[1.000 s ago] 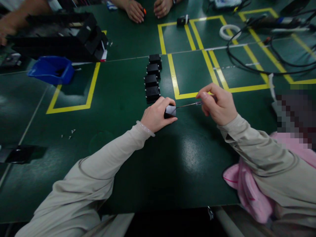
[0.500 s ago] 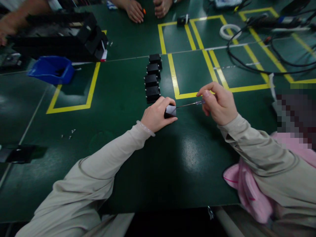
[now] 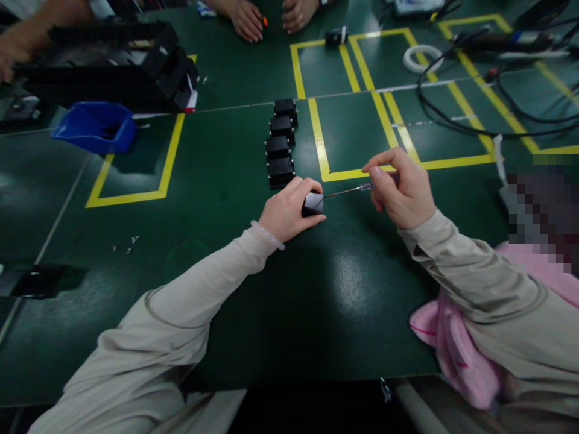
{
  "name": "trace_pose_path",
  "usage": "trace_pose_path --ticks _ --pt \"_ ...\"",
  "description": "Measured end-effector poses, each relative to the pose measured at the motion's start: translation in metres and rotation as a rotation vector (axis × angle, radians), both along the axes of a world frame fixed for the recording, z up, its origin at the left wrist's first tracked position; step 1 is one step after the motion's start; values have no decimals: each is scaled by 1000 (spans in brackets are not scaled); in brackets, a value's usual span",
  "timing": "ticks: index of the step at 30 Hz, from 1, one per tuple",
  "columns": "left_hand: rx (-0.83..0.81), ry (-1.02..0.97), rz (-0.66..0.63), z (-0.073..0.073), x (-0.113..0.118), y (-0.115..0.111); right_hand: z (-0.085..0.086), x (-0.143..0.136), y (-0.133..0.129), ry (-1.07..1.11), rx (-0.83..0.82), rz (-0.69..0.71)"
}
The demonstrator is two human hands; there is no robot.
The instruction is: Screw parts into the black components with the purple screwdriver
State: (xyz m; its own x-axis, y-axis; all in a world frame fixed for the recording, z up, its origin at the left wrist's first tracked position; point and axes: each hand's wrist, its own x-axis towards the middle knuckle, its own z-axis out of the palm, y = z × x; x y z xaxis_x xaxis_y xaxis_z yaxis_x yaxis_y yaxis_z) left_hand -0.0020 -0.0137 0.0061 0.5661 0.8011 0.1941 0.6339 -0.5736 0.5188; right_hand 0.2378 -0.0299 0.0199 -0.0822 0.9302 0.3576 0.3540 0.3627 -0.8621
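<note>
Left hand [image 3: 287, 211] was closed around a small dark block [image 3: 313, 204], fingers over the top, thumb along the near side. Block sat just above or on the green table [image 3: 289, 325], couldn't tell which, near the middle of the view. Right hand [image 3: 402, 187] gripped a thin screwdriver [image 3: 346, 192] by its clear handle, fingers pinched in; its metal shaft pointed left, tip at the right side of the block. Exact contact point too small to make out.

Four black blocks [image 3: 280, 144] stood in a row just beyond the left hand, small shiny bits on their sides. Yellow tape [image 3: 320, 144] marked boxes on the table to their right. Farther off: white ring [image 3: 423, 59], black cylinder [image 3: 336, 37], and black cable [image 3: 446, 120] at right. Blue bin [image 3: 97, 129] was at left, just in front of a long black rack [image 3: 104, 78]; a few small metal pieces [image 3: 132, 243] lay nearer the wearer. Pink cloth [image 3: 461, 355] hung by the right forearm. Across the table, another person's two hands [image 3: 246, 21] were well apart from the block.
</note>
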Motion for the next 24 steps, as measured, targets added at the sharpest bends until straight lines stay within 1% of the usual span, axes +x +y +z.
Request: trace_pose_path --ticks 5,13,21,24 --pt "3 -3 -3 0 0 0 1 0 0 -11 62 16" --pt "5 -2 3 -1 0 0 -2 2 2 1 22 25" --pt "4 0 5 0 0 0 -2 1 2 -16 83 41" --pt "9 -5 1 -1 0 0 -2 1 2 -16 69 37"
